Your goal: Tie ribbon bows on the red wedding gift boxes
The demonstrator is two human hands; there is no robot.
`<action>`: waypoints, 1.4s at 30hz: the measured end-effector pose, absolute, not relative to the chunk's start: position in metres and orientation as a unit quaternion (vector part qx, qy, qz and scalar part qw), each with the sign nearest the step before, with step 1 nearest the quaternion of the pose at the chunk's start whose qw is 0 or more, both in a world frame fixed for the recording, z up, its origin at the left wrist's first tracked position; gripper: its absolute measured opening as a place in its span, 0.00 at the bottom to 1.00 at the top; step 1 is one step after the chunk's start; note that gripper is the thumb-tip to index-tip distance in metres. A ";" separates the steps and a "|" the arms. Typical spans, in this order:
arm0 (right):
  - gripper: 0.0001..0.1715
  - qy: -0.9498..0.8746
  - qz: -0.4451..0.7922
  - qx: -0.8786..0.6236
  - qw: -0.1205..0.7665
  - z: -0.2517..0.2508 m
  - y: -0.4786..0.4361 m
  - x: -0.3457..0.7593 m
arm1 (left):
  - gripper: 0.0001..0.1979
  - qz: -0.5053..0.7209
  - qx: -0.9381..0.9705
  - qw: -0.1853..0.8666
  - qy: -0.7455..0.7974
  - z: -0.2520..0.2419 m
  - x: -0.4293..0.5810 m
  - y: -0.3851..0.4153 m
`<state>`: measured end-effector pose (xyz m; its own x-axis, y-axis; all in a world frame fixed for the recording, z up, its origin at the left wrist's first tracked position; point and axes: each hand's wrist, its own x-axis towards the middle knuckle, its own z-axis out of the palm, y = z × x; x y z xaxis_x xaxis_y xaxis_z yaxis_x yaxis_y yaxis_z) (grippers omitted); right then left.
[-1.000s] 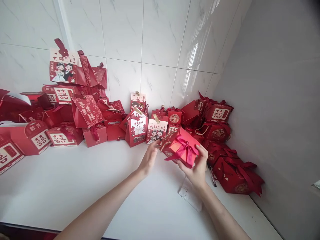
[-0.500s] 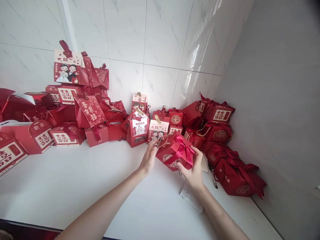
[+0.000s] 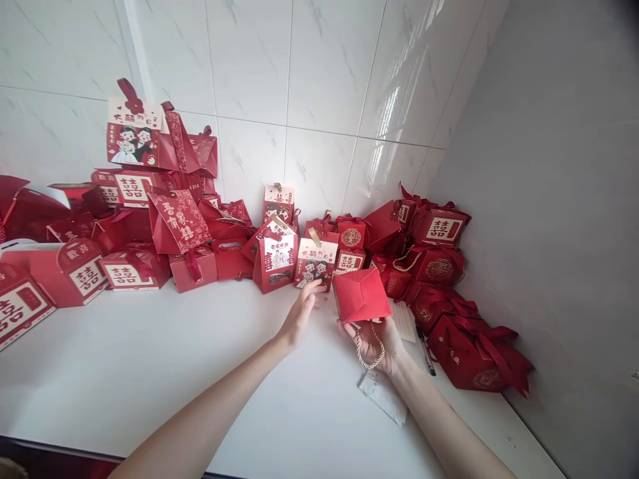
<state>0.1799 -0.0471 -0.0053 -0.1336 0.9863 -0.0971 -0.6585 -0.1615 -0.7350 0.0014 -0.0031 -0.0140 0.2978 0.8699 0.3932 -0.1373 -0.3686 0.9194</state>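
Note:
My right hand point(image 3: 374, 340) holds a red gift box point(image 3: 360, 296) from below, palm up, over the white table. The box's plain folded bottom faces me, and its twisted gold cord handle point(image 3: 370, 356) hangs down across my palm. The bow side is turned out of sight. My left hand point(image 3: 301, 316) is apart from the box, to its left, with fingers loosely spread and nothing in them. Just behind my left hand stands a small pink-and-red box with a cartoon couple point(image 3: 313, 261).
Many red gift boxes point(image 3: 132, 276) are stacked along the tiled wall at left. More ribboned boxes point(image 3: 469, 356) pile up at right. A black pen point(image 3: 428, 352), a lined paper point(image 3: 403, 321) and a white packet point(image 3: 383, 397) lie on the table point(image 3: 164, 372) near my right forearm.
The gift box has been flipped over in my right hand, so its bottom shows instead of the ribbon bow. My left hand has let go of it.

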 end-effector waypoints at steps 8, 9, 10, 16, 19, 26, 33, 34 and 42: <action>0.20 -0.214 0.723 -0.299 0.585 0.006 -0.053 0.178 | 0.27 0.527 0.635 0.482 0.294 -0.011 0.002 -0.004; 0.20 -0.208 0.713 -0.306 0.595 0.007 -0.054 0.178 | 0.27 0.525 0.637 0.481 0.296 -0.011 0.002 -0.004; 0.20 -0.206 0.710 -0.318 0.594 0.008 -0.054 0.178 | 0.27 0.525 0.637 0.481 0.296 -0.011 0.002 -0.005; 0.25 -0.247 0.703 -0.351 0.568 0.007 -0.055 0.177 | 0.27 0.538 0.623 0.487 0.291 -0.010 0.001 -0.004; 0.24 -0.278 0.613 -0.406 0.618 0.000 -0.052 0.175 | 0.30 0.545 0.618 0.474 0.312 -0.008 0.001 -0.005; 0.35 -0.595 0.203 -0.459 0.628 -0.014 -0.051 0.183 | 0.31 0.592 0.607 0.446 0.288 -0.004 0.000 -0.006; 0.43 -0.733 -0.017 -0.394 0.555 -0.009 -0.056 0.184 | 0.18 0.627 0.627 0.367 0.282 0.002 -0.002 -0.014; 0.43 -0.735 -0.028 -0.391 0.553 -0.009 -0.056 0.183 | 0.16 0.624 0.628 0.362 0.294 0.004 -0.001 -0.016; 0.42 -0.751 -0.065 -0.365 0.547 -0.008 -0.057 0.181 | 0.04 0.623 0.653 0.284 0.325 0.011 0.008 -0.026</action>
